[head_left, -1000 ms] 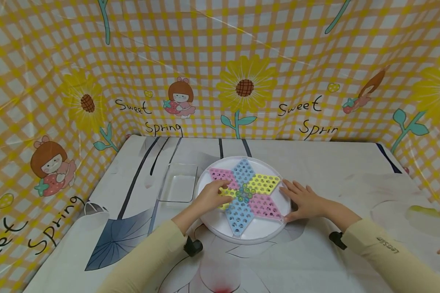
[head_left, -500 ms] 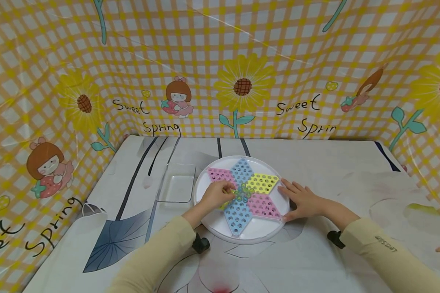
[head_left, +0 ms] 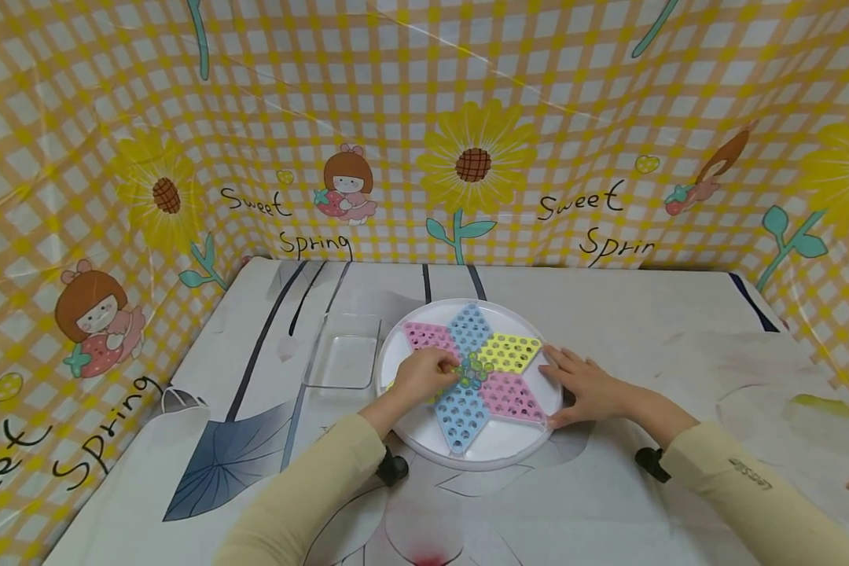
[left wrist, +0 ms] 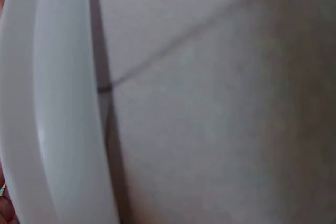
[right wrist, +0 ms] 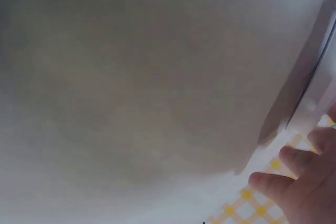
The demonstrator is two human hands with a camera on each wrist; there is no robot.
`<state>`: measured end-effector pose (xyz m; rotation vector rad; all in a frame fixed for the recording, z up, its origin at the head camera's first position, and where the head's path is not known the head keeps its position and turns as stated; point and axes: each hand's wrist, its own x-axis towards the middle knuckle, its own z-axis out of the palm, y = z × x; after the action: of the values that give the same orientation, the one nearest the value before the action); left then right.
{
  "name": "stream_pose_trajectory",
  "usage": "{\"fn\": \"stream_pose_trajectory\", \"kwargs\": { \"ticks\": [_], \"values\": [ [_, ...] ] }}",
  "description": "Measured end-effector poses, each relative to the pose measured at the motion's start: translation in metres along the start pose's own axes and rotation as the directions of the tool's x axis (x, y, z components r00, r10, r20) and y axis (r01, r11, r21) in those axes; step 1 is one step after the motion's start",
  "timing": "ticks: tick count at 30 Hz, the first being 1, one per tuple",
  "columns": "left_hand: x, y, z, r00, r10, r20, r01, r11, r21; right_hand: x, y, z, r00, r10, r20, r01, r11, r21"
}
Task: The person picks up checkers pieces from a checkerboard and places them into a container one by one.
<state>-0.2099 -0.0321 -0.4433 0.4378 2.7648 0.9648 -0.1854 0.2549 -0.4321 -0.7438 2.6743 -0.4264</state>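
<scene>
White's been used for the round tray [head_left: 512, 440], while the star board [head_left: 461, 418] is split into pastel pink, baby blue and yellow. Marbles [head_left: 475, 371] are tinted green and blue. The backdrop [head_left: 410, 47] is checked yellow, orange and white, with sunflowers [head_left: 473, 164] printed on. Pale tabletop [head_left: 608, 487] is streaked with dark lines; sleeves [head_left: 297, 495] are plain beige.

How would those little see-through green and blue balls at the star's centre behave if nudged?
The glassy green and blue marbles would probably roll, being spheres. Their shine suggests they may be slippery. The pink, blue and yellow plastic star board, dotted with holes, could catch strays.
</scene>
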Motion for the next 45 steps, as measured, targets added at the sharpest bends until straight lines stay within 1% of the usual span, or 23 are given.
{"fn": "stream_pose_trajectory", "kwargs": {
  "ticks": [3,6,11,14,19,23,27,32,35,38,41,45],
  "values": [
    [0.001,0.001,0.000,1.000,-0.001,0.008,0.000,1.000,0.030,-0.001,0.000,0.001,1.000,0.005,-0.015,-0.005,1.000,-0.004],
    [0.002,0.001,0.000,1.000,-0.007,0.011,0.006,0.999,0.039,-0.002,0.000,0.001,1.000,0.009,-0.017,-0.010,1.000,-0.008],
    [0.002,0.001,0.001,1.000,-0.011,0.007,0.011,0.999,0.040,-0.002,-0.001,0.000,1.000,0.027,-0.009,-0.027,1.000,0.008],
    [0.002,-0.001,0.001,1.000,-0.017,0.000,0.017,1.000,0.024,-0.002,-0.002,0.000,0.999,0.036,-0.003,-0.036,0.999,0.002],
    [0.001,-0.005,0.002,0.999,-0.024,-0.031,0.022,0.998,-0.065,-0.002,-0.006,-0.001,0.999,0.043,0.005,-0.042,0.999,-0.032],
    [-0.001,-0.007,0.002,0.999,-0.009,-0.053,0.002,0.992,-0.128,-0.003,-0.008,-0.003,1.000,0.013,0.008,-0.012,0.999,-0.052],
    [-0.004,-0.008,0.000,0.998,-0.003,-0.057,-0.008,0.982,-0.191,-0.003,-0.006,-0.004,1.000,-0.022,0.005,0.022,0.997,-0.068],
    [-0.008,-0.008,-0.003,0.996,0.013,-0.089,-0.035,0.967,-0.251,-0.002,-0.004,-0.005,1.000,-0.022,0.017,0.023,0.998,-0.066],
    [-0.010,-0.008,-0.006,0.992,0.033,-0.125,-0.064,0.964,-0.257,-0.001,-0.005,-0.005,1.000,-0.020,0.022,0.021,0.998,-0.056],
    [-0.011,-0.007,-0.013,0.986,0.055,-0.158,-0.096,0.960,-0.261,-0.001,-0.005,-0.006,1.000,-0.016,0.026,0.018,0.999,-0.050],
    [-0.013,-0.005,-0.023,0.975,0.091,-0.203,-0.144,0.954,-0.263,-0.001,-0.006,-0.006,0.999,-0.013,0.031,0.014,0.999,-0.045],
    [-0.014,-0.005,-0.039,0.965,0.091,-0.247,-0.160,0.948,-0.276,0.000,-0.006,-0.005,0.999,-0.009,0.034,0.010,0.999,-0.048]
  ]
}}
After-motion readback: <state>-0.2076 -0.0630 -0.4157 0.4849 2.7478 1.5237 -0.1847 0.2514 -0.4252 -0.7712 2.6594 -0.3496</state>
